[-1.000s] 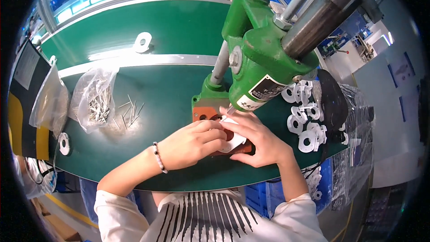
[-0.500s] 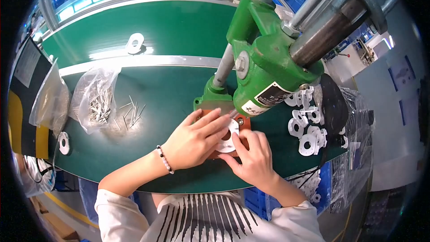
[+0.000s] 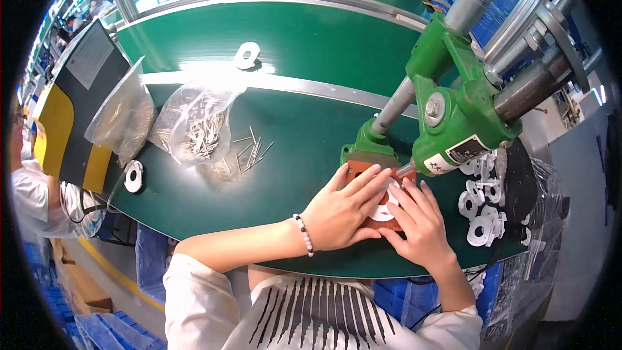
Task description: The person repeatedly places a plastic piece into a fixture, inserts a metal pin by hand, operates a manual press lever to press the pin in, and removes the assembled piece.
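Your left grip (image 3: pixel 338 214) lies flat, fingers stretched out together, and your right grip (image 3: pixel 424 227) is spread with its fingertips coming in from the other side; neither is closed around anything. Between them, partly hidden under the fingers, sits the white ring-shaped plate (image 3: pixel 382 212), lying on the orange-red fixture block (image 3: pixel 357 168). With the plate pressed rather than clasped, uneven weight from one side could slide or tip it so that it lies crooked on the block; how well it is seated is covered by your fingers. The sharper worry is the silver press nose (image 3: pixel 407 170) of the green column press (image 3: pixel 476 107), angled in just beyond your right fingertips: if it came down with a finger beneath it, that finger could be pinched. Your beaded bracelet (image 3: pixel 304 236) (snug as it looks) could catch on an edge if the left wrist pushed forward. Beyond your left grip, a careless sweep of that arm could scatter the loose metal pins (image 3: pixel 249 155) across the worktop (image 3: pixel 194 207); right of your right grip, an outward elbow could topple the clustered white ring parts (image 3: pixel 479 230).
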Demonstrator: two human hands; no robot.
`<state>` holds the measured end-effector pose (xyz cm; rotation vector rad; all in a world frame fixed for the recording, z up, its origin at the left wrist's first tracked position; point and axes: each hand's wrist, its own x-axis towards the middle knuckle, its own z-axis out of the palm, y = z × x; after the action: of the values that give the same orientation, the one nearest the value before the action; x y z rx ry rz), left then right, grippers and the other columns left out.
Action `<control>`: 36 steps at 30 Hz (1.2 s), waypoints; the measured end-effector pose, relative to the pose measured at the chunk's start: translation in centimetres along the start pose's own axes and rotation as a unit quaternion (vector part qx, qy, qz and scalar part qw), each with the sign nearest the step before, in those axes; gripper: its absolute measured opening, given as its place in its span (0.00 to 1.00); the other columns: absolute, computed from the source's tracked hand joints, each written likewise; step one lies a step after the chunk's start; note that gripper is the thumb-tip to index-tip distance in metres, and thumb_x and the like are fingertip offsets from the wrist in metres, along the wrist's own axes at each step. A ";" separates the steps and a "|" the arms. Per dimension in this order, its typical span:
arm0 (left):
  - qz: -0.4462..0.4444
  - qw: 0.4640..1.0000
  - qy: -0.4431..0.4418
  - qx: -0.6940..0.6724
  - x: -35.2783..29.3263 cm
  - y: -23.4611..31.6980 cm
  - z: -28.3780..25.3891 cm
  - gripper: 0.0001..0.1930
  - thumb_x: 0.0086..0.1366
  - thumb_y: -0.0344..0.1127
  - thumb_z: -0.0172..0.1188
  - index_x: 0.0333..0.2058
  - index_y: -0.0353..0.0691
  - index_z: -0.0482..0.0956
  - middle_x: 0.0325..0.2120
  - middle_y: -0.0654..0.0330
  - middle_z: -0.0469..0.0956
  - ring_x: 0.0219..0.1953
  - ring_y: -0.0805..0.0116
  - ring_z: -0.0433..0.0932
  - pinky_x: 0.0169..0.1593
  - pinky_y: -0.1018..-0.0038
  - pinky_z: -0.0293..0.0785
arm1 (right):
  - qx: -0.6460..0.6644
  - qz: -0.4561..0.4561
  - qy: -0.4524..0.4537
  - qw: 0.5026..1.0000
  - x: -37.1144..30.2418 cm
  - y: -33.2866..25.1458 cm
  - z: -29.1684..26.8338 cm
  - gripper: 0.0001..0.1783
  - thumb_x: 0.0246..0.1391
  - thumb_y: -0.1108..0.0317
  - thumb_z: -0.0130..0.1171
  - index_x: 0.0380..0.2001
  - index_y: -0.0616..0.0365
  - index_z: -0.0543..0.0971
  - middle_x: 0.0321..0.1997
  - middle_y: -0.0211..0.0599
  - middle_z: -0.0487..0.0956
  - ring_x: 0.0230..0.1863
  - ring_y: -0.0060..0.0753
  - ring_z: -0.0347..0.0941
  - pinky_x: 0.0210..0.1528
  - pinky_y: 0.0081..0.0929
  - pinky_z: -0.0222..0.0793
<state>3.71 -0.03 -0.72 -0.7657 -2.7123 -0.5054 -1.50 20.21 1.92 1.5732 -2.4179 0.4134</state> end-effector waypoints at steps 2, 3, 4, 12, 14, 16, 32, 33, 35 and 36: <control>-0.009 1.000 -0.012 -0.012 -0.1 -0.1 -0.1 0.36 0.58 0.58 0.49 0.55 0.32 0.64 0.63 0.49 0.52 0.66 0.55 0.49 0.61 0.50 0.51 | 0.013 -0.005 0.009 1.000 -0.1 0.1 0.7 0.26 0.37 0.62 0.67 0.40 0.64 0.74 0.53 0.49 0.70 0.58 0.53 0.63 0.60 0.51 0.55; -0.003 0.999 -0.009 -0.050 -0.2 -0.7 0.1 0.35 0.59 0.56 0.50 0.56 0.33 0.63 0.63 0.49 0.51 0.66 0.54 0.49 0.61 0.50 0.52 | 0.039 0.004 0.017 0.999 -0.1 0.2 1.3 0.26 0.37 0.63 0.67 0.40 0.64 0.74 0.53 0.49 0.70 0.58 0.53 0.63 0.60 0.51 0.55; 0.003 0.996 -0.006 -0.088 -0.3 -1.2 0.1 0.34 0.59 0.54 0.51 0.57 0.34 0.62 0.63 0.48 0.50 0.66 0.53 0.49 0.61 0.50 0.52 | 0.066 0.012 0.024 0.997 -0.3 0.3 1.7 0.26 0.37 0.63 0.67 0.41 0.63 0.74 0.53 0.49 0.70 0.59 0.53 0.63 0.60 0.50 0.56; -0.310 0.938 0.131 0.078 -5.3 -12.2 -2.4 0.13 0.44 0.31 0.68 0.29 0.38 0.75 0.38 0.51 0.69 0.42 0.52 0.70 0.46 0.65 0.68 | 0.030 -0.003 0.176 0.984 -1.9 -0.4 -0.4 0.15 0.49 0.60 0.59 0.37 0.58 0.79 0.51 0.48 0.74 0.54 0.53 0.66 0.58 0.50 0.59; -0.371 0.920 0.008 0.123 -5.1 -12.9 -2.2 0.09 0.44 0.35 0.68 0.24 0.39 0.78 0.37 0.51 0.69 0.42 0.52 0.69 0.45 0.65 0.71 | 0.024 -0.001 0.200 0.980 -2.1 -0.3 -1.0 0.13 0.52 0.61 0.55 0.35 0.57 0.80 0.47 0.46 0.76 0.52 0.52 0.68 0.56 0.49 0.61; -0.377 0.919 -0.038 0.113 -5.4 -13.8 -1.6 0.07 0.46 0.33 0.66 0.24 0.39 0.80 0.37 0.52 0.69 0.43 0.52 0.69 0.46 0.65 0.71 | 0.010 -0.003 0.208 0.978 -2.6 -0.2 -1.8 0.12 0.52 0.61 0.55 0.34 0.57 0.80 0.47 0.46 0.76 0.51 0.51 0.68 0.55 0.49 0.62; -0.170 0.846 0.116 -0.492 5.0 -3.4 0.7 0.06 0.57 0.22 0.58 0.34 0.31 0.74 0.25 0.60 0.77 0.29 0.78 0.77 0.32 0.79 0.75 | 0.080 0.046 0.094 0.991 -2.0 -1.9 2.4 0.22 0.37 0.66 0.66 0.39 0.61 0.75 0.49 0.42 0.74 0.51 0.46 0.68 0.56 0.46 0.61; -0.169 0.840 0.131 -0.498 5.2 -3.2 1.0 0.06 0.57 0.22 0.58 0.34 0.31 0.74 0.25 0.58 0.78 0.28 0.75 0.78 0.32 0.78 0.75 | 0.080 0.048 0.094 0.991 -2.0 -1.9 2.5 0.22 0.37 0.66 0.66 0.39 0.61 0.75 0.49 0.42 0.74 0.51 0.46 0.68 0.56 0.46 0.61; -0.145 0.865 0.143 -0.459 5.2 -3.1 1.2 0.05 0.56 0.22 0.58 0.33 0.31 0.74 0.25 0.57 0.78 0.27 0.73 0.78 0.32 0.78 0.75 | 0.083 0.041 0.099 0.991 -1.9 -1.7 2.5 0.22 0.37 0.67 0.66 0.39 0.61 0.75 0.50 0.42 0.74 0.51 0.45 0.68 0.56 0.45 0.62; -0.121 0.887 0.156 -0.418 5.3 -3.0 1.2 0.05 0.56 0.22 0.58 0.32 0.31 0.75 0.24 0.56 0.77 0.25 0.71 0.78 0.31 0.77 0.75 | 0.083 0.043 0.098 0.991 -2.0 -1.7 2.5 0.22 0.37 0.67 0.66 0.39 0.61 0.75 0.50 0.42 0.74 0.51 0.45 0.68 0.56 0.45 0.62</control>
<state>-2.47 0.39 -0.73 -0.4399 -2.2254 -1.7500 0.74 20.35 -0.93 1.4174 -2.3568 0.7666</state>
